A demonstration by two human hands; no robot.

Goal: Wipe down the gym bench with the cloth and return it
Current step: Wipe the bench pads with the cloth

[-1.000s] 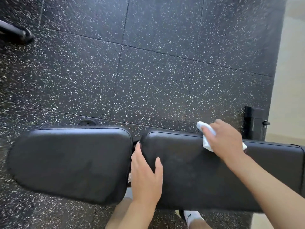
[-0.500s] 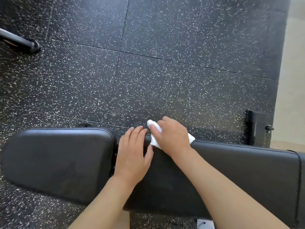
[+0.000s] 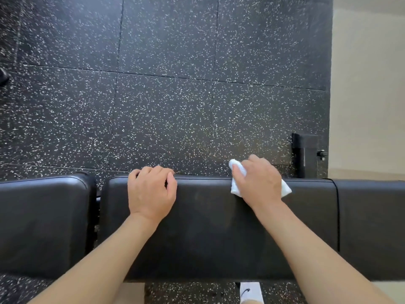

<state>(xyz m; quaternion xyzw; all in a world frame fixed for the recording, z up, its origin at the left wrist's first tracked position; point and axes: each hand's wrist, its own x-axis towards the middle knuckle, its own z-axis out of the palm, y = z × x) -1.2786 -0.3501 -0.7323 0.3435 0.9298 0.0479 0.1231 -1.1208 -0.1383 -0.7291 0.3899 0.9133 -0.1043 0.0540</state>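
A black padded gym bench runs across the lower part of the view, with a separate seat pad at the left. My right hand holds a white cloth against the far edge of the long pad, its fingers curled over the cloth. My left hand sits further left on the same far edge, fingers curled over the rim of the pad.
Black speckled rubber floor tiles lie beyond the bench. A black metal bench foot stands at the right, next to a beige floor strip. A white sock shows below the bench.
My right hand has slid the cloth rightward along the far edge of the pad. My left hand has shifted onto the long pad and curled over its rim.
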